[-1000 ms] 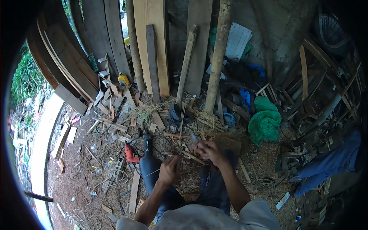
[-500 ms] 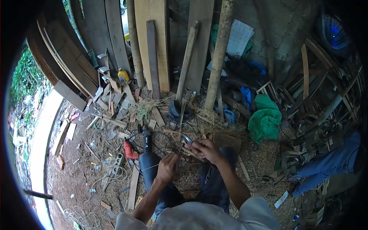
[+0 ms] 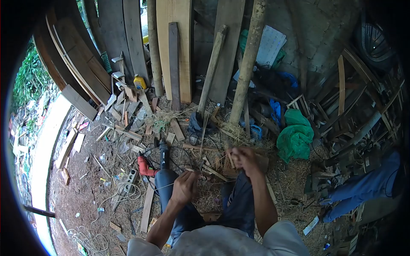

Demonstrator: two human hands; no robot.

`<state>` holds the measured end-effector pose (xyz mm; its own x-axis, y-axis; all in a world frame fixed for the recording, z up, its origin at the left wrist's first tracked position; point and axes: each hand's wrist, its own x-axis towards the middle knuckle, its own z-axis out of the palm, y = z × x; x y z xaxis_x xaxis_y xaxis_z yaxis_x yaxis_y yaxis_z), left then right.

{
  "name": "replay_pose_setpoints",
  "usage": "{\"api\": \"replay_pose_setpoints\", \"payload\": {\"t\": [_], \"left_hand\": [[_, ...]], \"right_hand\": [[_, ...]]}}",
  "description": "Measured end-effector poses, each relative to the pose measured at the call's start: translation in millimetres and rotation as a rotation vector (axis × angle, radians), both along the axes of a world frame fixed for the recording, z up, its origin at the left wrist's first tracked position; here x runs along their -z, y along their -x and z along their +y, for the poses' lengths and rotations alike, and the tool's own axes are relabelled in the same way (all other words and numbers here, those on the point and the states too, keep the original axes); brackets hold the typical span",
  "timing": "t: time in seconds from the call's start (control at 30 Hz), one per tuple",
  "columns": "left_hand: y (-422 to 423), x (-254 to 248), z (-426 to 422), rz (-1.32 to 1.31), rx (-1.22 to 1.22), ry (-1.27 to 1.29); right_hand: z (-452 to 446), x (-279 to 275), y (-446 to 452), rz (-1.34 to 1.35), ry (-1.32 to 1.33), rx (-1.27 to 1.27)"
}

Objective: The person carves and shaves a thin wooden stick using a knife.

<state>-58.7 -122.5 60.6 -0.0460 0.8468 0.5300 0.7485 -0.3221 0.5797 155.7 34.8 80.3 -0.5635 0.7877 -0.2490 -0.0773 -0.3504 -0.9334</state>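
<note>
Thin pale strand (image 3: 167, 186) sticks out leftward from the left hand (image 3: 185, 188).

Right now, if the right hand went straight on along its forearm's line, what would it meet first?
Probably the dry, yellowish heap of straw-like shavings at the foot of the tall, round, pale-brown wooden pole, ahead of the right hand; depth is unclear.

It's 1 cam, head-worn, looking forward and steeply down. Super wide, dark round edges: shirt (image 3: 239, 244) right up close at bottom center, left hand (image 3: 185, 187) and right hand (image 3: 247, 161) just below mid-frame, wall (image 3: 318, 53) farther off, upper right.
</note>
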Motion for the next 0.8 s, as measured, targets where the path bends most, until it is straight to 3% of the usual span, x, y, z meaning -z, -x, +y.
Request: {"api": "replay_pose_setpoints", "payload": {"t": [0.1,0.23,0.37,0.47,0.53,0.7,0.8], "left_hand": [[22,5,-15,-0.044,-0.104,0.044],[24,0,-11,-0.178,-0.227,0.111],[4,8,7,-0.263,-0.183,0.106],[-11,5,14,-0.355,-0.108,0.245],[-16,1,17,-0.383,-0.073,0.282],[-10,-9,10,-0.494,-0.029,0.407],[-5,-6,4,-0.56,0.006,0.454]], "right_hand": [[36,10,-44,-0.023,-0.021,0.313],[45,5,-64,0.08,-0.064,0.303],[1,-10,-27,-0.074,-0.16,0.033],[-26,15,9,-0.014,-0.035,-0.067],[-37,19,23,0.108,-0.003,-0.267],[-27,23,22,0.176,-0.013,-0.271],[-13,17,7,0.106,0.0,-0.082]]}}
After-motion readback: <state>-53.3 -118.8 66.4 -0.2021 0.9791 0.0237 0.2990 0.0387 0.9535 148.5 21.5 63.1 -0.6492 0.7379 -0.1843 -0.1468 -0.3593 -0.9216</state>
